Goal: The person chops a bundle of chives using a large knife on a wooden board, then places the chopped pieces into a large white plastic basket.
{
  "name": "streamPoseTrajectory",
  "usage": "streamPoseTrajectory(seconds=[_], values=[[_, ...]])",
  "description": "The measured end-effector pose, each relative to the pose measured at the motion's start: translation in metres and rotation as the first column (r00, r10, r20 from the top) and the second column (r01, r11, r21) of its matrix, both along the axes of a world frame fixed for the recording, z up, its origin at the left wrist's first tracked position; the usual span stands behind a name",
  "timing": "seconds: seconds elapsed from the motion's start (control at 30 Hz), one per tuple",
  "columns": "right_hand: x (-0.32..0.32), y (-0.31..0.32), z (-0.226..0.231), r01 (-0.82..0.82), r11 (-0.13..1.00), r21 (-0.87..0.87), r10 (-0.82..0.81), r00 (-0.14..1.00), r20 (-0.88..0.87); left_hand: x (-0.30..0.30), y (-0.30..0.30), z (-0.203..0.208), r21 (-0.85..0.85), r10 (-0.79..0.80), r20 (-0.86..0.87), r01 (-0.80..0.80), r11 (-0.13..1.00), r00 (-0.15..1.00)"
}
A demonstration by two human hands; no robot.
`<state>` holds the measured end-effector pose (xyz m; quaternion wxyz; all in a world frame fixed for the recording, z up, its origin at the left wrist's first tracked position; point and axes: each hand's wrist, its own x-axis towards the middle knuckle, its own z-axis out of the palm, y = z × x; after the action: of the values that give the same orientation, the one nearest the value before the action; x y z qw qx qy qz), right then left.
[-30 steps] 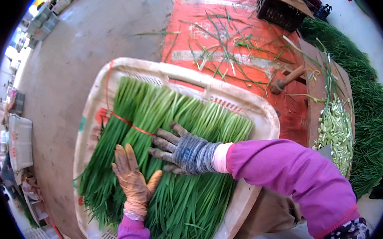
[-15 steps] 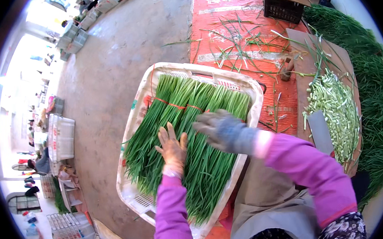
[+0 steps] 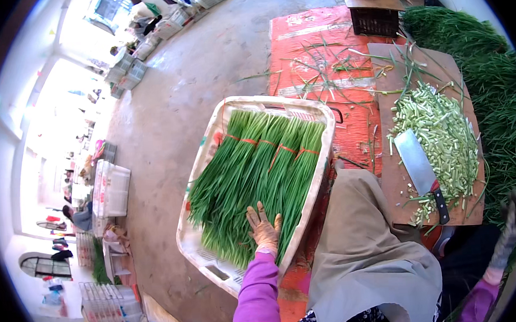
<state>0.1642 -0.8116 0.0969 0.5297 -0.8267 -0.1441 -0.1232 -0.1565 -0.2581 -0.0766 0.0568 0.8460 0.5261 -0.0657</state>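
Note:
Tied bundles of green garlic chives (image 3: 235,174) lie side by side in a white plastic basket (image 3: 326,134), each with a thin red band near its pale stalk end. My left hand (image 3: 265,231), in a stained pale glove, rests on the leafy ends with its fingers spread and holds nothing. At the far right my right hand (image 3: 506,234), in a grey glove, is stretched out beside a big heap of loose chives (image 3: 498,128), with nothing seen in it. A cleaver (image 3: 414,160) with a black handle lies on a brown board (image 3: 393,200), by chopped pale stalk ends (image 3: 439,132).
Stray leaves litter a red woven sheet (image 3: 350,129) beyond my knee. A dark crate (image 3: 375,21) stands under a board at the back. White crates (image 3: 111,187) line the left side, near another person (image 3: 83,219). Concrete floor (image 3: 167,125) lies left of the basket.
My right hand has left the chives and swung to the far right by the heap. My left hand has slid nearer along the leaves. The view has shifted, showing all the bands and the cleaver's handle.

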Motion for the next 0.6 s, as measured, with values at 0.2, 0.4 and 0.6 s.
streamPoseTrajectory(seconds=[0.2, 0.4, 0.6], values=[[-0.036, -0.196, -0.082, 0.412, 0.851, 0.326, -0.328, 0.902, -0.282, -0.073, -0.009, -0.005, -0.445, 0.357, -0.126, -0.374, 0.813, 0.926], [-0.056, -0.15, -0.062, 0.646, 0.577, 0.5, -0.402, 0.757, -0.514, -0.239, 0.042, -0.038, -0.17, 0.14, -0.316, -0.201, 0.965, 0.938], [-0.041, -0.179, -0.087, 0.658, 0.477, 0.583, -0.402, 0.753, -0.521, -0.221, 0.063, -0.004, -0.659, 0.765, 0.644, -0.511, 0.552, -0.004]])
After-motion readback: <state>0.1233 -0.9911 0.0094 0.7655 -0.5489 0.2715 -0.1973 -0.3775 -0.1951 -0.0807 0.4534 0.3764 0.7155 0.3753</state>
